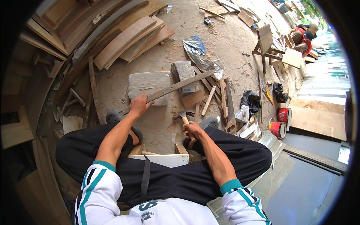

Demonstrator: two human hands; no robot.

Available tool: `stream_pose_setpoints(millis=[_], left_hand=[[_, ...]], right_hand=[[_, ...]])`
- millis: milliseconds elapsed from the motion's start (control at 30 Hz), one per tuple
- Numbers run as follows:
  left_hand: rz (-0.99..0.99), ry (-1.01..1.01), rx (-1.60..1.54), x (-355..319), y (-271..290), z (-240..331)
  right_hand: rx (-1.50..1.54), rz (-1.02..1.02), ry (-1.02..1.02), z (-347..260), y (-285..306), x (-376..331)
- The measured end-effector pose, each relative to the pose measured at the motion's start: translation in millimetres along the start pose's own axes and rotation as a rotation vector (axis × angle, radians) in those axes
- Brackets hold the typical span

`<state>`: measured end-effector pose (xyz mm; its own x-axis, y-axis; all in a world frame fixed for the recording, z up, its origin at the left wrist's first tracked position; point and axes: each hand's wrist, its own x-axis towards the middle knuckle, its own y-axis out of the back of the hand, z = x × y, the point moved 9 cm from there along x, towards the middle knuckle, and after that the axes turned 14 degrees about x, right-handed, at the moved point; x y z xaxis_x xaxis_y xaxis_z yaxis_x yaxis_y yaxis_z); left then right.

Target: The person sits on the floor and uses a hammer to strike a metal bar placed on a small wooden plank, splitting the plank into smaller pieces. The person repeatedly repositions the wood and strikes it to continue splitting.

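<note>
Between the person's knees, above a low wooden stool (pixel 161 155), the right hand (pixel 193 130) grips a claw hammer (pixel 183 117) by its handle — while the left hand (pixel 139 105) clasps a long wooden strip (pixel 176 87) resting across two stone blocks (pixel 148 85).

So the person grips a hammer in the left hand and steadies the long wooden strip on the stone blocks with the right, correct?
Not quite: the hands are swapped. In the head view the hammer is in the right hand, and the left hand steadies the long wooden strip on the stone blocks.
</note>
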<state>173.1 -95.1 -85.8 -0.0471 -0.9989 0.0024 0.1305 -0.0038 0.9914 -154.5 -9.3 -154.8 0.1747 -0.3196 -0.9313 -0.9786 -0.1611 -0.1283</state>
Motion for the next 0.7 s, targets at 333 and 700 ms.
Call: stream_pose_setpoints(millis=[333,700], left_hand=[[-0.119,-0.054,0.008,70,-8,58],[-0.125,-0.231,0.263,66,-14,30]], right_hand=[[0.063,-0.038,-0.063,0,-6,-7],[-0.572,0.452,0.807,-69,7,-39]])
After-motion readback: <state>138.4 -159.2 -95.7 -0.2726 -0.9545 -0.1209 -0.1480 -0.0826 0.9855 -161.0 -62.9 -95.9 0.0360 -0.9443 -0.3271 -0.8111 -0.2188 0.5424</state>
